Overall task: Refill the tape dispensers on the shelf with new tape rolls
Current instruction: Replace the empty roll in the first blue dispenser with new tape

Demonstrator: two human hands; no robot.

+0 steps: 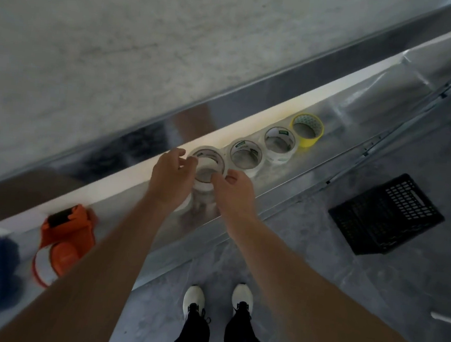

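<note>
Head view — the left hand [172,178] and right hand [235,189] each pinch the rim of the nearest clear tape roll [209,160], first in the row on the metal shelf [357,106]. Best to lift it straight up, clear of the next roll [245,155] just beside it — then carry it left to the orange dispenser [67,241], well apart.

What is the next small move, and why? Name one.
Probably lift the clear tape roll and carry it left: the left hand and right hand pinch its rim, and the orange tape dispenser lies further left on the shelf.
</note>
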